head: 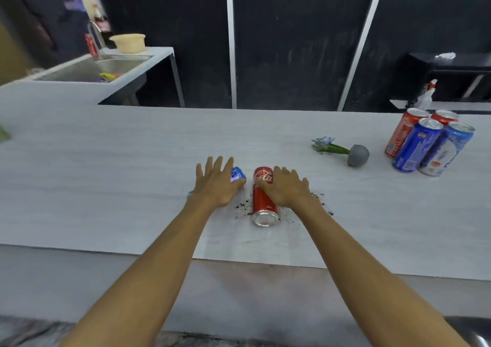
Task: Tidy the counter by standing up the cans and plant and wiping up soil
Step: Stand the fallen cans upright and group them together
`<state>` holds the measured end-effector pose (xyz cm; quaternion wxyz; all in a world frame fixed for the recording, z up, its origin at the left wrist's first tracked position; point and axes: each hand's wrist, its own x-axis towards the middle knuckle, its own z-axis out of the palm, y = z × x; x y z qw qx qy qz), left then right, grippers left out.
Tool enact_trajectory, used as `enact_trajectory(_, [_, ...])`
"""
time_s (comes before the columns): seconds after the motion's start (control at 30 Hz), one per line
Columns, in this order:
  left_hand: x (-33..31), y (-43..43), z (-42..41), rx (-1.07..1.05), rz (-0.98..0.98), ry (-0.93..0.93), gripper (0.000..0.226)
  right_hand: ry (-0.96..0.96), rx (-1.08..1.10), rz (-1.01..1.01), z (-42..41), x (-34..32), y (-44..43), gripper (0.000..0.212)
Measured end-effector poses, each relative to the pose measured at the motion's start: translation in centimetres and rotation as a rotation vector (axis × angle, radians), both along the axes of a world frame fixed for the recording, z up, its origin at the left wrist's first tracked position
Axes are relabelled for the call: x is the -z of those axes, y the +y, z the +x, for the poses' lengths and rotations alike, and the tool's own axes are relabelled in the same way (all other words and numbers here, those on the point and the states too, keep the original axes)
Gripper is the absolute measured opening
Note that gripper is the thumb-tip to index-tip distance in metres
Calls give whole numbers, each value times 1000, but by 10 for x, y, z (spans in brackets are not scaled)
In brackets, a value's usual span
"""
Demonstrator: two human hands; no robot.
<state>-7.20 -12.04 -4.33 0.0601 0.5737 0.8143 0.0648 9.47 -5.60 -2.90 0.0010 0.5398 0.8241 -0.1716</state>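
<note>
Near the front edge of the bench (106, 187): left hand (216, 184) laid flat over blue can (237, 174), grip not closed; right hand (288, 191) wraps red can (263, 203), lying in soil (243, 206). Judgement: lift clear, don't roll through soil; stand upright.

The red can (263, 196) lying on the desk (132, 174) carries the white Coca-Cola script, partly covered. The upright blue cans (417, 144) at the far right show what looks like the Pepsi roundel; their small print is unreadable.

red cans (264, 198): 3 | blue cans (417, 144): 3 | plant (342, 151): 1 | hands (216, 183): 2
</note>
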Motion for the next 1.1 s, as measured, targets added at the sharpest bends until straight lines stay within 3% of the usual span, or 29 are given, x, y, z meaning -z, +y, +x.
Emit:
enact_trajectory(0.2, [16,-4,-12,-4,21,-55,77,74,103,-11,-17,9,-10,91])
enact_trajectory(0.6, [27,-7,-12,9,152,96,68,129,217,-56,-36,16,-11,100])
enact_trajectory(0.83, [22,-2,-17,-23,158,-49,63,226,205,-71,-35,15,-4,80])
enact_trajectory(1.1, [2,5,-11,-75,250,-188,62,321,186,-76,-22,0,13,85])
